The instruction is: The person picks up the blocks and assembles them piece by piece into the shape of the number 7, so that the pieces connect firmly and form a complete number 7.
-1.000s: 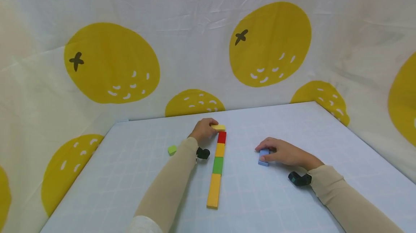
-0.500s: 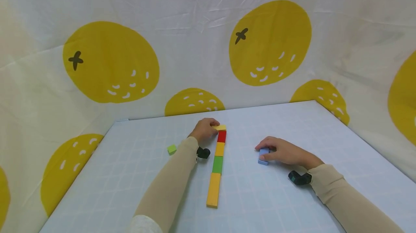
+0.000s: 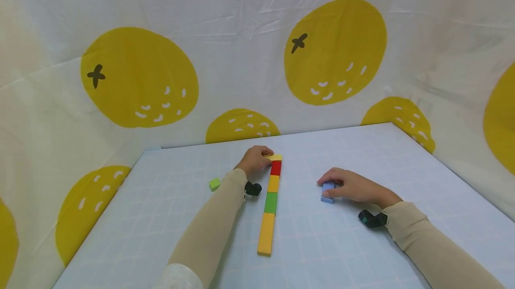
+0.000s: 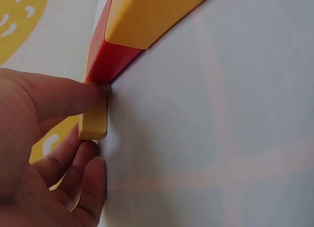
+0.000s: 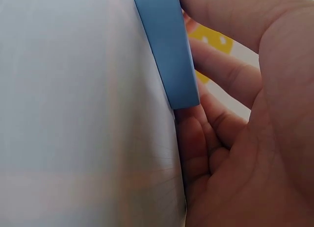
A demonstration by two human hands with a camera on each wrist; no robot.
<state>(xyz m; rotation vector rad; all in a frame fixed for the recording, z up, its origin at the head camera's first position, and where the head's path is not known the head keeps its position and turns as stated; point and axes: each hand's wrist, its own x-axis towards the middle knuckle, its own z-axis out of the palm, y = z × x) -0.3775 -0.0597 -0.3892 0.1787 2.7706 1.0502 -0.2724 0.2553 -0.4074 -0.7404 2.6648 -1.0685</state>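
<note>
Here, blue block (image 3: 327,197) well apart from row (image 3: 271,202), table edge (image 3: 449,172)

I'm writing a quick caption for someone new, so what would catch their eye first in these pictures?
Probably the big yellow fruit-like prints on the white backdrop behind the table. Next comes the row of coloured blocks running down the table's middle, where the left hand pinches a pale yellow block at the far end. To the right, the right hand holds a blue block.
</note>
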